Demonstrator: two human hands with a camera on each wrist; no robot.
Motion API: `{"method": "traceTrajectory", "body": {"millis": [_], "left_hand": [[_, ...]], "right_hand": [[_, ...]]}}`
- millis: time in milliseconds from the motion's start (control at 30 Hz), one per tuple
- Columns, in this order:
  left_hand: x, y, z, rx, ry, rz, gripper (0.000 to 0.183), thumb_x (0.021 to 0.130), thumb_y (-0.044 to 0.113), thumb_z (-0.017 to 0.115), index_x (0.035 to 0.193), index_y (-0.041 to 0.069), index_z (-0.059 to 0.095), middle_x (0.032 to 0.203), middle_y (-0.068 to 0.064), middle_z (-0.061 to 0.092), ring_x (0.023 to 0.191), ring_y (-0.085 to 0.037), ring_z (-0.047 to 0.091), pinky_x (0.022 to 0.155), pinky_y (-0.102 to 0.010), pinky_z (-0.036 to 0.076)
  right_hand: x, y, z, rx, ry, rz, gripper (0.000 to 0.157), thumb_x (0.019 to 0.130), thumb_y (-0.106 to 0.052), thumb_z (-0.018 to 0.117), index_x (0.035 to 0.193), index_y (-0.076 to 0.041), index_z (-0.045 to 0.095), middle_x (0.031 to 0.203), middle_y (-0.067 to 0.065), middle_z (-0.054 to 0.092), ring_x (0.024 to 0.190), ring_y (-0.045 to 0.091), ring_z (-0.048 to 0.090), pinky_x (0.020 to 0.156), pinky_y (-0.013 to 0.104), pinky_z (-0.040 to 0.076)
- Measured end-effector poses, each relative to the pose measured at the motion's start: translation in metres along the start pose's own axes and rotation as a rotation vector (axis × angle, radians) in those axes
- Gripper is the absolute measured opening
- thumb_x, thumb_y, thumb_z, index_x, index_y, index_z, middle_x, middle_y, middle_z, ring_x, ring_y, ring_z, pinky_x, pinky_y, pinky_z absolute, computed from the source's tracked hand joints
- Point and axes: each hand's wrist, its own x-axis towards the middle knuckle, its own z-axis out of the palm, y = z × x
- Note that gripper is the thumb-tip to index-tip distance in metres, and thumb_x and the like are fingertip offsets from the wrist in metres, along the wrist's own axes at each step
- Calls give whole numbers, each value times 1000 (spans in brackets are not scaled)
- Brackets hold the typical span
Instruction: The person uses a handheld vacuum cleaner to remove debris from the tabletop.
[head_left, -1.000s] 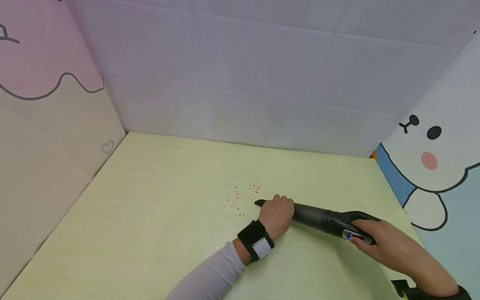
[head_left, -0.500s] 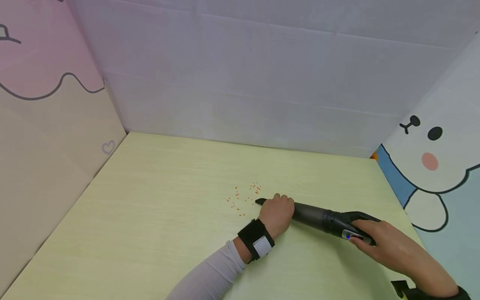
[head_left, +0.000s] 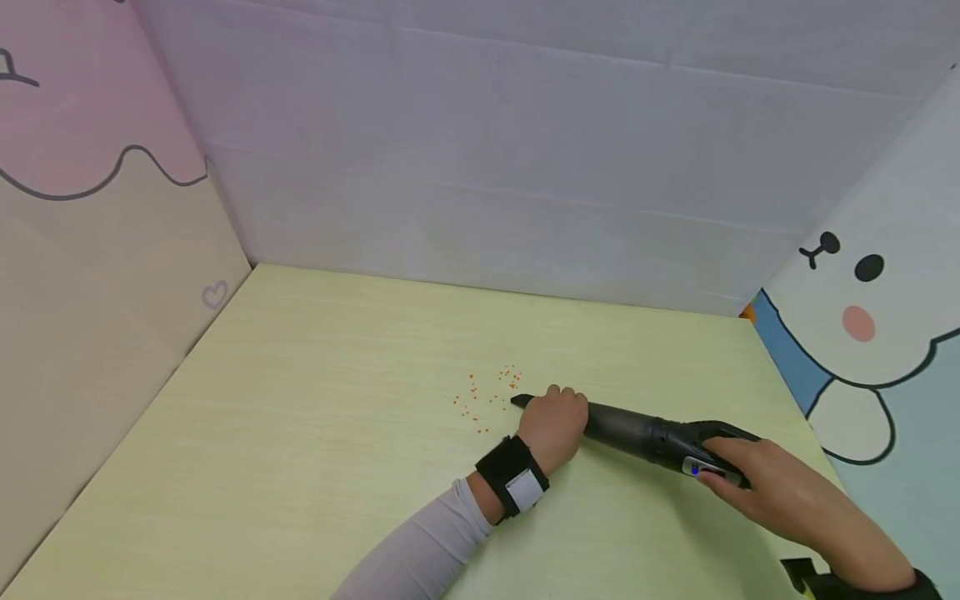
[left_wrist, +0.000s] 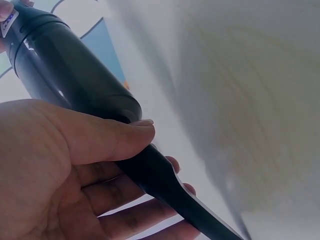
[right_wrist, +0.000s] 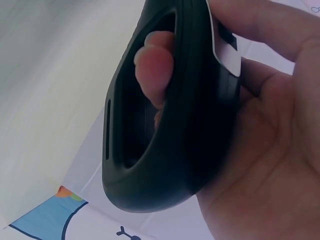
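A black handheld vacuum cleaner point(head_left: 626, 431) slants across the right half of the table in the head view. My right hand point(head_left: 783, 492) grips its rear handle, the fingertips coming through the handle's opening point(right_wrist: 137, 125) in the right wrist view. Up front, my left hand point(head_left: 553, 425) holds the narrow neck; in the left wrist view the thumb lies along one side and the fingers pass behind the crevice nozzle point(left_wrist: 160, 180). Just left of the nozzle's tip, small orange-red crumbs point(head_left: 474, 390) lie scattered on the tabletop. A small blue light point(head_left: 695, 472) glows by the right thumb.
The pale yellow tabletop point(head_left: 300, 417) meets a light wall sheet point(head_left: 480, 167) at the back. Printed panels stand on the left point(head_left: 97, 333) and right point(head_left: 900, 333). A black strap point(head_left: 512, 479) wraps the left wrist.
The nozzle tip and my left hand have risen very slightly in the head view. Both hands keep their hold on the vacuum cleaner, and the crumbs look the same.
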Motion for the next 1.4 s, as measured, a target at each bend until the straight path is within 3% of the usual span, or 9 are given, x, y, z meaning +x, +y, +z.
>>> {"method": "traceTrajectory", "body": {"millis": [400, 667, 1400], "left_hand": [[2, -6, 10, -25, 23, 7, 10, 82, 22, 64, 75, 16, 61, 67, 4, 56, 60, -11, 50, 40, -21, 40], [3, -7, 9, -20, 54, 16, 11, 82, 21, 64, 74, 16, 60, 66, 4, 55, 59, -10, 49, 40, -19, 39], [6, -10, 12, -43, 26, 13, 10, 84, 20, 63, 76, 15, 61, 67, 3, 54, 59, -10, 48, 38, -20, 38]], "right_hand": [[6, -3, 3, -12, -10, 12, 26, 85, -32, 64, 102, -13, 61, 75, -13, 51, 62, 2, 42, 56, 28, 39], [8, -4, 3, -17, -10, 16, 20, 84, -29, 64, 99, -16, 60, 73, -14, 49, 62, 2, 41, 56, 28, 38], [10, -2, 5, -31, -3, 19, 23, 84, -31, 65, 100, -15, 61, 74, -13, 51, 62, 3, 42, 56, 29, 39]]}}
